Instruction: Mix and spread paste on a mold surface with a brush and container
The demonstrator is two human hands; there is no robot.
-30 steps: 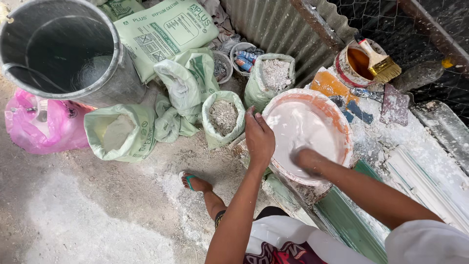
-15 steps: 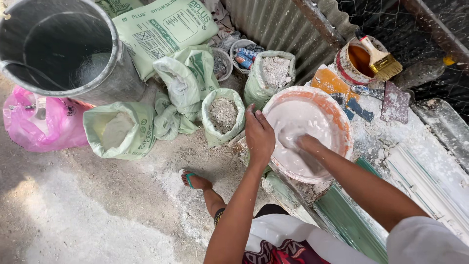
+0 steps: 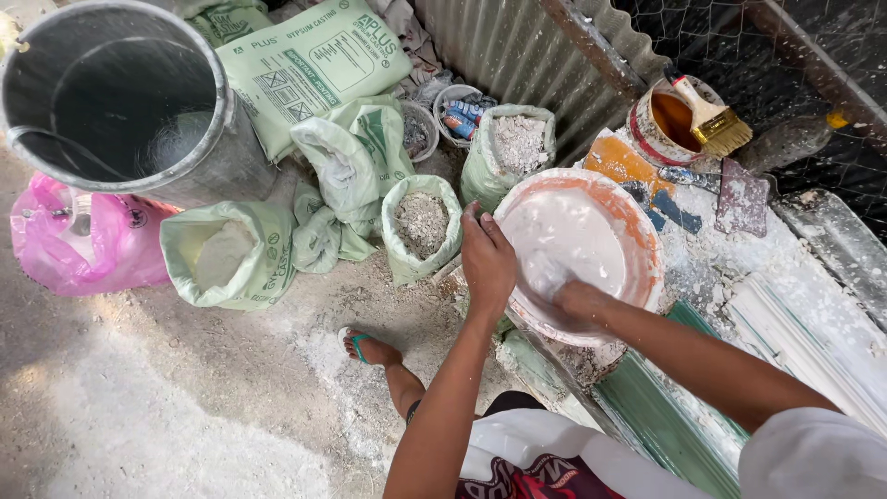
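Observation:
An orange basin (image 3: 643, 242) holding wet white plaster stands tilted on a plaster-caked surface. My left hand (image 3: 487, 261) grips the basin's near-left rim, fingers curled over the edge. My right hand (image 3: 571, 298) is down in the white mix close to the near rim. It is coated in plaster, and its fingers are partly buried, so their pose is unclear.
Open green sacks of powder (image 3: 422, 225) (image 3: 224, 259) (image 3: 517, 146) stand left of the basin. Also there: a large metal bucket (image 3: 208, 148), a pink bag (image 3: 88, 242) and my sandalled foot (image 3: 367, 348). A tin with a brush (image 3: 679, 122), scrapers and a corrugated wall (image 3: 517, 46) lie behind.
My right hand has swept through the plaster, out toward the middle and back to the near rim. My left hand has stayed on the rim.

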